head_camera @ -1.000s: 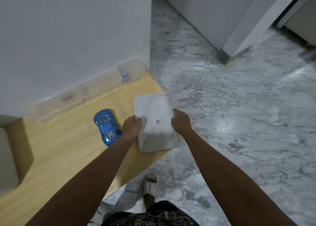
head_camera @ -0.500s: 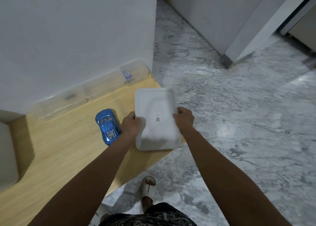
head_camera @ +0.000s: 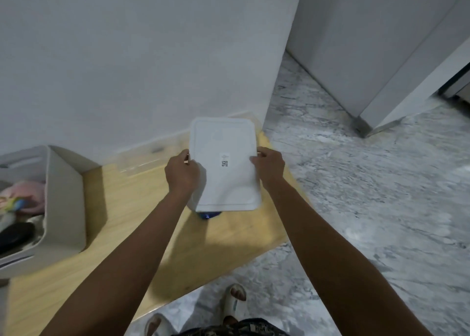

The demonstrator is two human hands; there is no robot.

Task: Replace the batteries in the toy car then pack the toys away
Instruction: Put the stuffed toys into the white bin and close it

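At the near edge, two sandalled feet are being shown on the grey marbled floor, just beside the front edge of a light wooden table. Two bare forearms are being stretched forward over that table. A white rectangular lid is being held above the tabletop by both hands: its left edge is being gripped by the left hand, fingers curled over the rim, and its right edge is being gripped by the right hand in the same way. A small printed code label is being displayed near the lid's middle. Under the lid's near edge, only a sliver of the blue toy car is being left in view, resting on the table; the remainder is being hidden by the lid. To the left, a beige storage bin is being seen standing on the table, with a pink soft toy and a dark object lying inside. Farther back, a clear plastic case is being seen lying against the white wall, partly covered by the lid.
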